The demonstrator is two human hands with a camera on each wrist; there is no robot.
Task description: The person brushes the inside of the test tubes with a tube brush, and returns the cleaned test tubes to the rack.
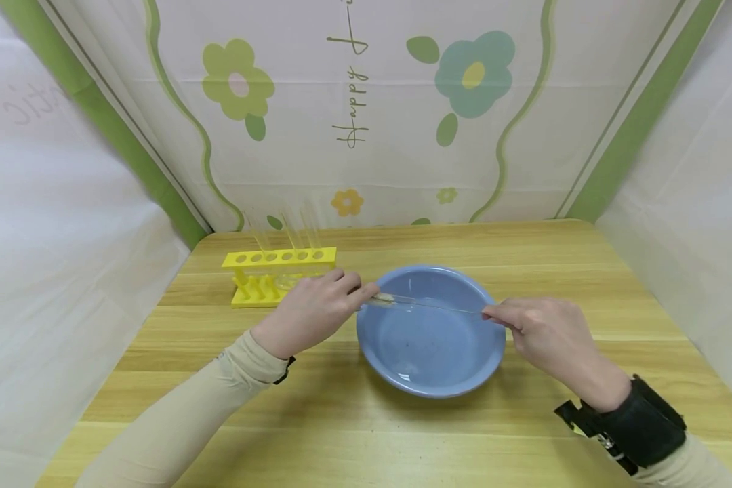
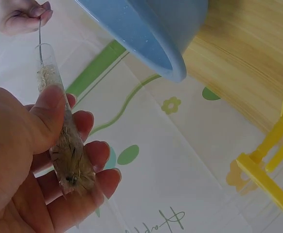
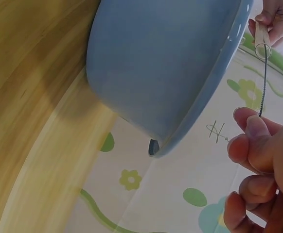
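Over the blue basin (image 1: 427, 346), my left hand (image 1: 311, 308) grips a clear glass test tube (image 2: 45, 56), its thumb on one side and curled fingers on the other. Inside the tube sits a test tube brush, whose pale bristles (image 2: 73, 162) reach down toward the closed end. The brush's thin twisted wire handle (image 3: 263, 90) comes out of the open mouth. Right of the basin, my right hand (image 1: 552, 335) pinches that wire between thumb and forefinger. The tube lies nearly level, its mouth toward the right hand.
A yellow test tube rack (image 1: 279, 256) stands left of the basin, with several clear test tubes (image 1: 293, 234) standing in it. The wooden table (image 1: 341, 434) meets a white flowered cloth (image 1: 390, 163) at the back. White cloth also hangs at both sides.
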